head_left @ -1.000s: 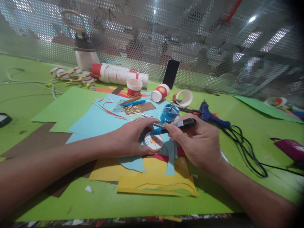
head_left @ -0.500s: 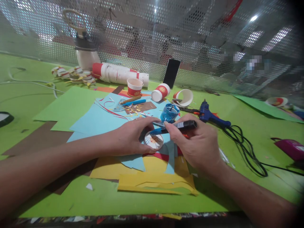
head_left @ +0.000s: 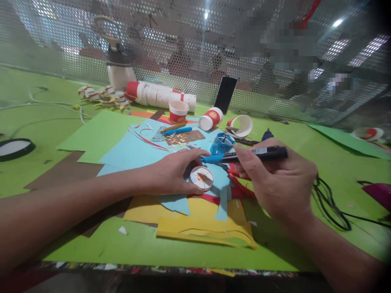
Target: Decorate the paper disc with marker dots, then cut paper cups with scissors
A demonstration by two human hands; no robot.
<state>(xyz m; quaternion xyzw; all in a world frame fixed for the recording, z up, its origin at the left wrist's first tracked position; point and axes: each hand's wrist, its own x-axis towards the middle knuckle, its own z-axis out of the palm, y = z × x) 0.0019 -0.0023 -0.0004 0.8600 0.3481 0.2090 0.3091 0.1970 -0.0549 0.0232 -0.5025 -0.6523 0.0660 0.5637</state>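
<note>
While the patterned disc (head_left: 201,178) is being clamped from the left by the left hand (head_left: 171,173), seemingly for steadiness over blue paper (head_left: 220,185), a blue-tipped marker (head_left: 218,158) is being pinched by the right hand (head_left: 279,185), its tip being held near the disc's far edge.

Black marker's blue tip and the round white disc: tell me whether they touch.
Apart: the head view shows a narrow gap between the blue tip and the white disc.

One cam on the person's head looks fwd & down at the table (head_left: 137,252). L hand (head_left: 169,175) & R hand (head_left: 282,183) are close, abt mid-view; mesh (head_left: 149,57) is farther, up top.
</note>
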